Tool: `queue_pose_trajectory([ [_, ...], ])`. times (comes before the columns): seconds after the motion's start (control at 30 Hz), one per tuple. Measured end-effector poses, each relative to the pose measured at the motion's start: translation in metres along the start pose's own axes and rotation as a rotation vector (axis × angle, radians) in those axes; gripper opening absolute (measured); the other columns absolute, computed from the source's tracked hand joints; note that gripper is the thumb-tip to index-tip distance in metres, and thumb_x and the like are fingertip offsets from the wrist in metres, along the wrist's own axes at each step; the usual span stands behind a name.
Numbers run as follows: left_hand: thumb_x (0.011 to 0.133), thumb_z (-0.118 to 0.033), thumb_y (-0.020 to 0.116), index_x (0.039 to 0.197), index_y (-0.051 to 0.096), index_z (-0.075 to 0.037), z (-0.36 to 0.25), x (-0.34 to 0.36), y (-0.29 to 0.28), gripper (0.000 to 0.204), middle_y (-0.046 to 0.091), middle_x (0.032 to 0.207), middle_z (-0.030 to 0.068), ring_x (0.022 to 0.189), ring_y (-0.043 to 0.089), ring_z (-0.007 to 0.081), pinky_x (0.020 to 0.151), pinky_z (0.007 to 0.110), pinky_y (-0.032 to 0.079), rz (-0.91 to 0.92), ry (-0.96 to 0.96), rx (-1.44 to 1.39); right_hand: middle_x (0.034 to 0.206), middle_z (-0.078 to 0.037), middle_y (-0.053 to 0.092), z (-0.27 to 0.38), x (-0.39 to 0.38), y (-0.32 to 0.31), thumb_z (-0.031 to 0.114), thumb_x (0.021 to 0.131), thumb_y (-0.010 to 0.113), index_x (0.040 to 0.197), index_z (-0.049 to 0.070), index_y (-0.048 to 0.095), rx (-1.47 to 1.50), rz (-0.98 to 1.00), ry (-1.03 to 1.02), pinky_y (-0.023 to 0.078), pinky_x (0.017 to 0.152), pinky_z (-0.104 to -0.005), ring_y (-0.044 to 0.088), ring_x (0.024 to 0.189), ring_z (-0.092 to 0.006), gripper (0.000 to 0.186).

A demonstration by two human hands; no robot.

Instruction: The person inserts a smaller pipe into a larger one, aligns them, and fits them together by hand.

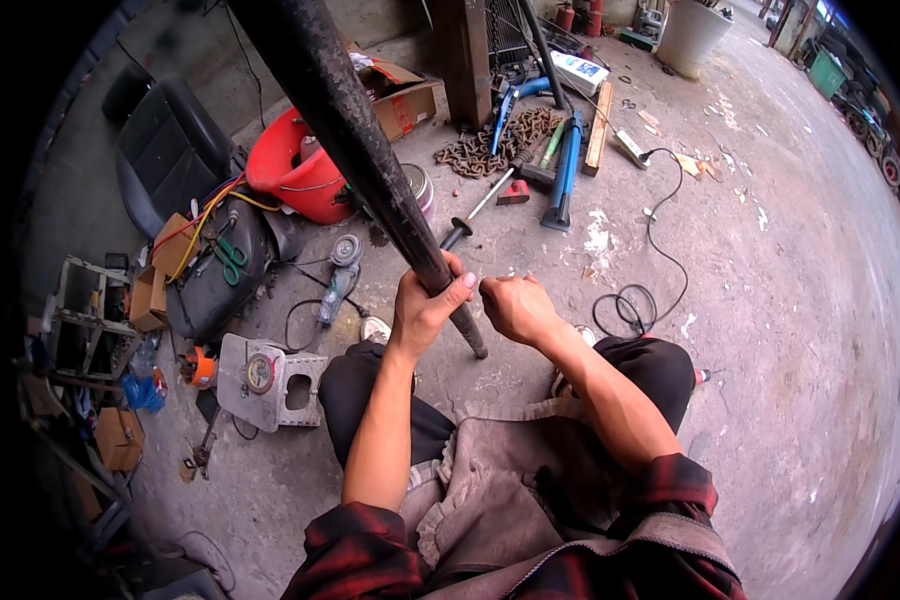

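My left hand (428, 308) is wrapped round a long dark metal pipe (370, 150), its thumb lying across the front. The pipe slants from the top of the view to a narrower lower end between my feet. Just right of it, my right hand (518, 308) is closed in a fist, apart from the pipe; whatever it may hold is hidden by the fingers. Beyond my hands lies a thin shiny rod (492, 193) with a black flanged grip (458, 232). An angle grinder (340, 278) rests on the floor to the left.
Left stand a grey step stool (232, 398), a black car seat (175, 135) with green-handled scissors (232, 260), and a red bucket (288, 170). Ahead lie a rusty chain (490, 150), a blue metal tool (566, 175) and a wooden plank (599, 130). A black cable (682, 262) coils at right.
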State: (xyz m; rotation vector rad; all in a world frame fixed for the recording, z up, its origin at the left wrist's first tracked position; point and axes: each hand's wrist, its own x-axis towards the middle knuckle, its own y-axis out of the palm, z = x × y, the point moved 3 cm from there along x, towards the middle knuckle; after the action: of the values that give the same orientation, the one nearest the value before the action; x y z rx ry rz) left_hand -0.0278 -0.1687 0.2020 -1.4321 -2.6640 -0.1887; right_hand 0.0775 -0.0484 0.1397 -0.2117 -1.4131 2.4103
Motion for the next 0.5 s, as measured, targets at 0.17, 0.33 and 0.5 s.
queue_pose_trajectory([
  [0.17,0.090,-0.022,0.072,0.092,0.060,-0.002,-0.0003,0.0004,0.0002,0.023,0.064,0.074,0.0034,0.073,0.062,0.0110,0.070,0.026,0.048,0.013,-0.003,0.009,0.084,-0.018,0.069,-0.0002,-0.0002,0.0004,0.011,0.086,0.052,0.086,0.004,0.062,-0.002,-0.003,-0.005,0.049,0.080,-0.0536,0.068,0.081,-0.0390,0.012],
  [0.33,0.090,-0.022,0.072,0.092,0.060,-0.002,0.0000,0.0005,-0.0002,0.024,0.064,0.074,0.0033,0.073,0.062,0.0109,0.071,0.026,0.048,0.019,-0.003,0.017,0.084,-0.018,0.069,-0.0005,0.0000,0.0020,0.011,0.086,0.052,0.086,0.004,0.063,-0.006,0.007,-0.005,0.049,0.080,-0.0538,0.068,0.082,-0.0388,0.012],
  [0.5,0.090,-0.022,0.073,0.093,0.060,-0.002,0.0023,0.0005,-0.0006,0.024,0.064,0.075,0.0031,0.074,0.062,0.0108,0.071,0.026,0.048,0.023,-0.003,0.003,0.084,-0.018,0.069,0.0007,0.0000,0.0009,0.011,0.086,0.053,0.086,0.004,0.063,0.000,0.015,0.000,0.049,0.080,-0.0535,0.068,0.082,-0.0384,0.012],
])
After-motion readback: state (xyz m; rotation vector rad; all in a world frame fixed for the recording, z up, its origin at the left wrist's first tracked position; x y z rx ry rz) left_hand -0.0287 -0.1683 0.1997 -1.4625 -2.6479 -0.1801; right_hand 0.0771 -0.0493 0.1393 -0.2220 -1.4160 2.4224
